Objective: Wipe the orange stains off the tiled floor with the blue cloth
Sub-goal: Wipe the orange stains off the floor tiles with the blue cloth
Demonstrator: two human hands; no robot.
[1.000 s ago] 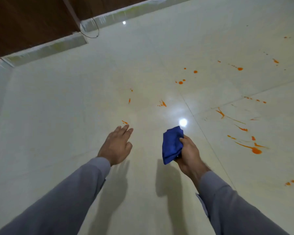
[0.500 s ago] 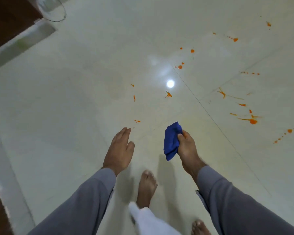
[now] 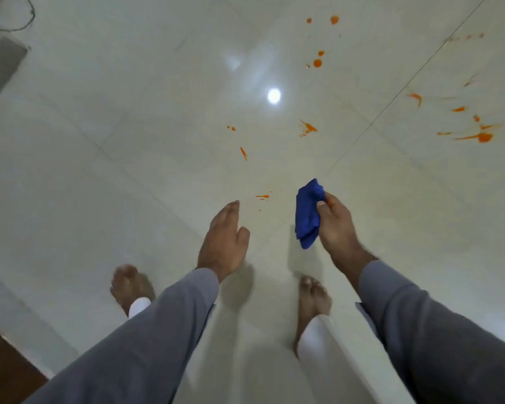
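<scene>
**A:** Head cam, what's the grip situation?

**B:** Right hand (image 3: 337,225) has its thumb and fingers pinched around the blue cloth (image 3: 308,214), which hangs bunched up in the air above the tiled floor (image 3: 99,170), not touching it. Left hand (image 3: 225,240) holds nothing, fingers straight and together, palm down over the floor.

**A:** Counts?

**B:** One cloth, two hands, two bare feet: left foot (image 3: 130,284) and right foot (image 3: 314,295), both planted on the tiles. The orange stains (image 3: 308,128) are scattered ahead of the hands; I count roughly a dozen separate splatters, some too blurry to split. Biggest blob (image 3: 484,137) is far right, and a small streak (image 3: 263,196) sits between the two hands.
</scene>
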